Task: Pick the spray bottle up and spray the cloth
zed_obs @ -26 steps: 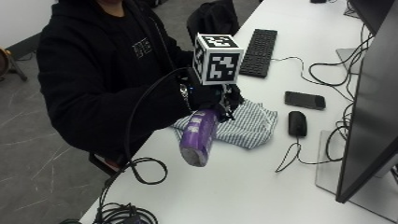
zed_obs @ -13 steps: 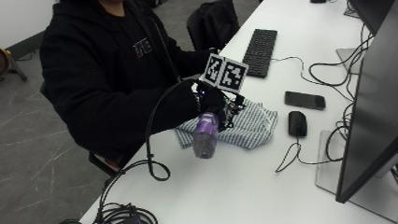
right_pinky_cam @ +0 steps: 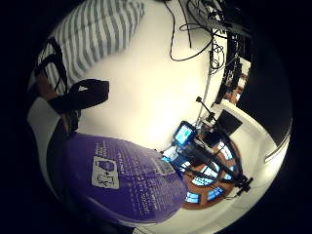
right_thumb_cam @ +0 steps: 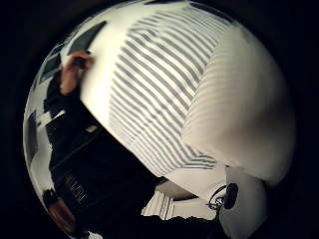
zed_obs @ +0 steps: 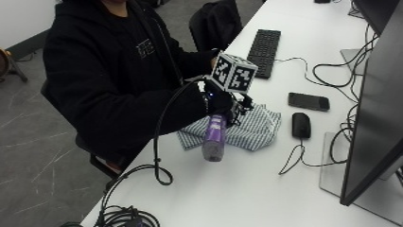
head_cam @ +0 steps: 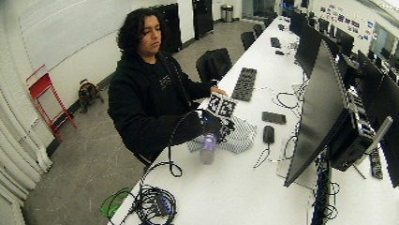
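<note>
Spray bottle (zed_obs: 214, 137) gripped at top by your right hand (zed_obs: 220, 101), lifted off table (zed_obs: 264, 189), hanging just over striped cloth (zed_obs: 255, 128). Tilt nozzle onto cloth before squeezing trigger; keep spray off phone (zed_obs: 308, 101).

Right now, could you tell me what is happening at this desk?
A person seated at the white table holds a purple spray bottle in the gloved right hand, gripping its top so the body hangs down. The bottle is lifted off the table, at the near edge of the striped cloth, which lies crumpled beside a black mouse. No spray is visible. The bare hand rests by the keyboard.
</note>
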The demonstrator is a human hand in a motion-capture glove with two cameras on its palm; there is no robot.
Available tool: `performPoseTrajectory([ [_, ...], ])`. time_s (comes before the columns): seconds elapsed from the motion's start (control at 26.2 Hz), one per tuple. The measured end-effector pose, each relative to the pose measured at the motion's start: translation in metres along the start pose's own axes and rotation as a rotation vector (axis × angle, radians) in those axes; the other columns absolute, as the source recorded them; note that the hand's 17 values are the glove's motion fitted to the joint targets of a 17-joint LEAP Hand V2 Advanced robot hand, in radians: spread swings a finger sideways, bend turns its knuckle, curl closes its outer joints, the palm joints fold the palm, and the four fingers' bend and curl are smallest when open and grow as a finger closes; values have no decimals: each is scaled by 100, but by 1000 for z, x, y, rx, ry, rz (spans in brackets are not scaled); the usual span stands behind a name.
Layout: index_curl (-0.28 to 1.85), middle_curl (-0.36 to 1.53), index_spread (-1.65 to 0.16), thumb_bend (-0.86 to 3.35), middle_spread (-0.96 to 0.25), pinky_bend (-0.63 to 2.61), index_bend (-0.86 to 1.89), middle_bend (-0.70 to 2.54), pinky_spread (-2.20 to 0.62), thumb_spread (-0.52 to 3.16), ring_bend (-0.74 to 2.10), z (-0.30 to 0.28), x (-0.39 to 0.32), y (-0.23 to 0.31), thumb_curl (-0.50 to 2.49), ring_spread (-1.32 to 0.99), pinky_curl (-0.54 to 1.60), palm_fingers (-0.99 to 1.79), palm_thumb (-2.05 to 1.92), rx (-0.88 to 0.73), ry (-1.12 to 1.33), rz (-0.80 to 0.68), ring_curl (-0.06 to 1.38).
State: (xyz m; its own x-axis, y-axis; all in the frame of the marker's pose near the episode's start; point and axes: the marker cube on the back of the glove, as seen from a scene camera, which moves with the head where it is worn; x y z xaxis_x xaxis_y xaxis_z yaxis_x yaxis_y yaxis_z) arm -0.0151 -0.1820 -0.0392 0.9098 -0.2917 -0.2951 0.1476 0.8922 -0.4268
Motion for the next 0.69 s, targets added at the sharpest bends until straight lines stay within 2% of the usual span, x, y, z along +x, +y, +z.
performPoseTrajectory([
  [0.34, 40, 59, -30, -3, -19, 49, 14, 52, -23, 23, 65, -112, -25, -5, 76, -21, 42, 121, 111, 512, -260, -168, 49],
  [0.5, 41, 59, -30, -3, -19, 49, 14, 52, -23, 23, 65, -137, -57, -21, 77, -21, 42, 121, 111, 719, -467, -320, 49],
  [0.69, 41, 59, -30, -3, -19, 48, 14, 52, -23, 23, 66, -152, -109, -51, 77, -21, 42, 121, 111, 883, -725, -482, 49],
])
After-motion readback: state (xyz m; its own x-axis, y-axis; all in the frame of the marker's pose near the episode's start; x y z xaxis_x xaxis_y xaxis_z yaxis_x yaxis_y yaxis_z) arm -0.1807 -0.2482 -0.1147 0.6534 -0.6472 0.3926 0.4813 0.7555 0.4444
